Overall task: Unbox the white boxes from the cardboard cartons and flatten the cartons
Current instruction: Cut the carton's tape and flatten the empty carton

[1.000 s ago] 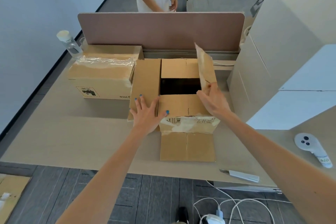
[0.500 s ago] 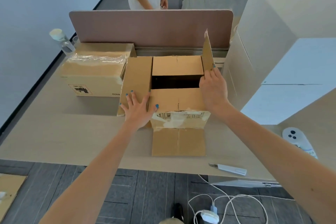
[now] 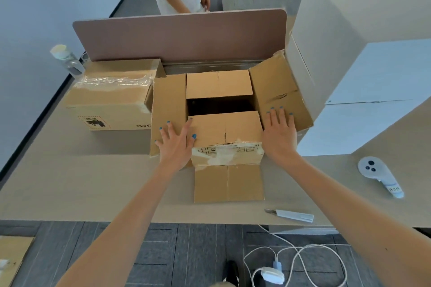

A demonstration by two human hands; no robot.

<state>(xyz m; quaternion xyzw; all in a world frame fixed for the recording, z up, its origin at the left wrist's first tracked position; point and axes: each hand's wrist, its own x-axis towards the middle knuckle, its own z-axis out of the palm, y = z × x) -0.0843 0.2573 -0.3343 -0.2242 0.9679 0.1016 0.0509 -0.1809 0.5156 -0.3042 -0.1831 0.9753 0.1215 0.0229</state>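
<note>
Head view: the open carton sits on the desk, with white boxes stacked just right of it. The left hand and right hand lie flat, fingers spread, grasping nothing. They press its side flaps outward, probably to spread it for flattening.

The open carton sits mid-desk, side flaps splayed, end flaps folded partly over its dark opening (contents hard to see). A second carton, taped shut, stands just left; white boxes are stacked right.
</note>
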